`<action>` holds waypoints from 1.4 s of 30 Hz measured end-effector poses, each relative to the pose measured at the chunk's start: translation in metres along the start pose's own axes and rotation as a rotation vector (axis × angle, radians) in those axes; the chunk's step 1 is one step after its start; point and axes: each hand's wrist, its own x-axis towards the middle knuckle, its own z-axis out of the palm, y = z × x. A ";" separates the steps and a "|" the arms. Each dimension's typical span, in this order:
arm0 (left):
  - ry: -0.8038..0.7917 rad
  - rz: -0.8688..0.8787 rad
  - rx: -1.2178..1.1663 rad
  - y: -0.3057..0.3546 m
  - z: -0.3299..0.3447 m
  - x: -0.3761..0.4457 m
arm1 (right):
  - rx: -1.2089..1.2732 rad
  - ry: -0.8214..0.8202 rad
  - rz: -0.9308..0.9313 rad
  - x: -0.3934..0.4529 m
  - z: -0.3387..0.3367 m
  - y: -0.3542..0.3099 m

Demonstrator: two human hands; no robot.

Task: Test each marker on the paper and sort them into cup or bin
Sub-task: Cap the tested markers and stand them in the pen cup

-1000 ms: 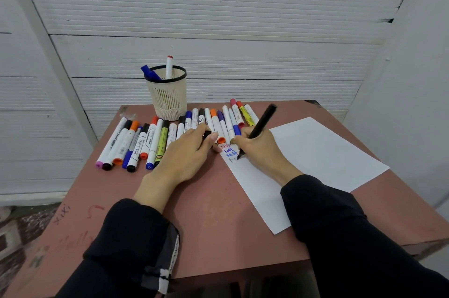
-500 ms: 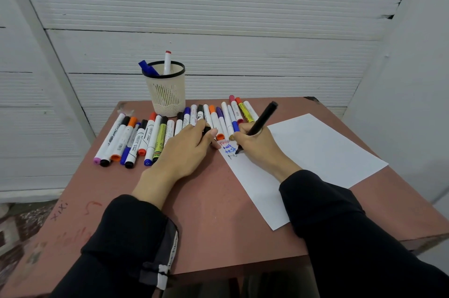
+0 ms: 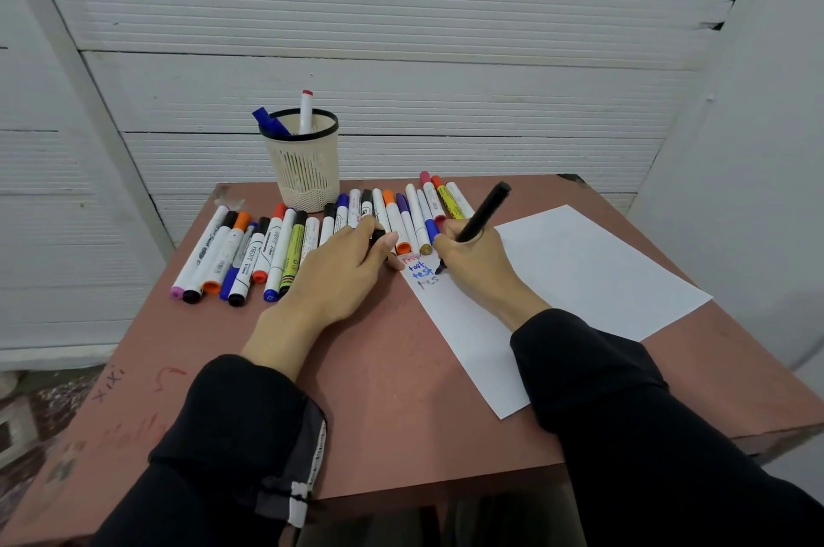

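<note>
My right hand (image 3: 475, 263) grips a black marker (image 3: 484, 212), its tip down on the near left corner of the white paper (image 3: 579, 279). Red, blue and faint grey words are written there. My left hand (image 3: 343, 274) rests on the table next to the paper, with a black cap (image 3: 378, 238) held between its thumb and fingers. A row of several capped markers (image 3: 285, 252) lies across the table behind both hands. The mesh cup (image 3: 304, 165) stands at the back with a blue and a red-tipped marker in it.
The reddish table (image 3: 401, 390) has scribbles on its near left corner. White panelled walls close in behind and on the right. No bin is in view.
The right hand has kept writing with the black marker, adding a faint grey line under the blue words. The left hand stays in place.
</note>
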 end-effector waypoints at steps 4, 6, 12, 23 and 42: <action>-0.001 0.006 -0.017 0.004 -0.002 -0.001 | 0.062 0.005 0.083 0.004 0.000 0.004; -0.006 0.005 -0.019 0.003 -0.002 -0.001 | 0.086 0.017 0.105 0.005 -0.001 0.005; -0.011 0.002 0.014 0.001 -0.001 0.000 | 0.053 0.023 0.095 0.004 0.001 0.006; 0.134 0.129 -0.086 0.016 -0.005 0.000 | 0.372 0.059 0.123 0.005 -0.016 -0.014; 0.176 0.109 -0.258 0.015 -0.006 0.000 | 0.702 -0.148 0.290 0.006 -0.024 -0.016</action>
